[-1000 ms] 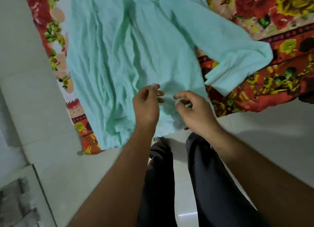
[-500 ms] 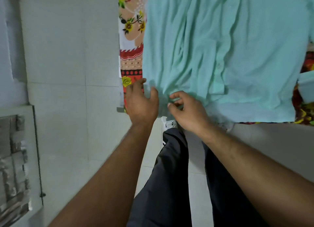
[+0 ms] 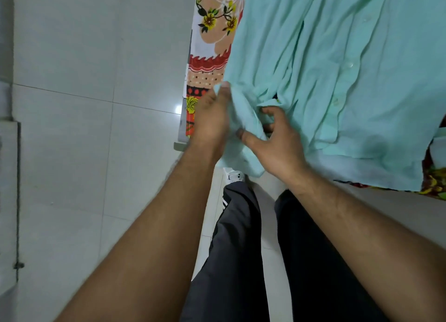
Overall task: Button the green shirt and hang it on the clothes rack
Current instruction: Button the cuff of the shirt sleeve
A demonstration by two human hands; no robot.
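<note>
The mint-green shirt [image 3: 350,68] lies spread on a bed, its hem hanging over the near edge. Several pale buttons run down its placket at the right. My left hand [image 3: 212,121] grips the shirt's lower left corner, with the cloth bunched against its fingers. Beside it, my right hand [image 3: 277,140] pinches a fold of the same hem between thumb and fingers. Both hands hold the fabric close together at the bed's edge. No clothes rack is in view.
A floral bedsheet [image 3: 207,63] in red, orange and yellow covers the bed under the shirt. Pale floor tiles [image 3: 84,128] fill the left. My dark trousers [image 3: 241,249] and a white shoe [image 3: 233,174] are below the hands. A wall edge runs down the far left.
The view has swung left along the bed. Both hands have moved from the middle of the hem to the shirt's lower left corner and now bunch more cloth there.
</note>
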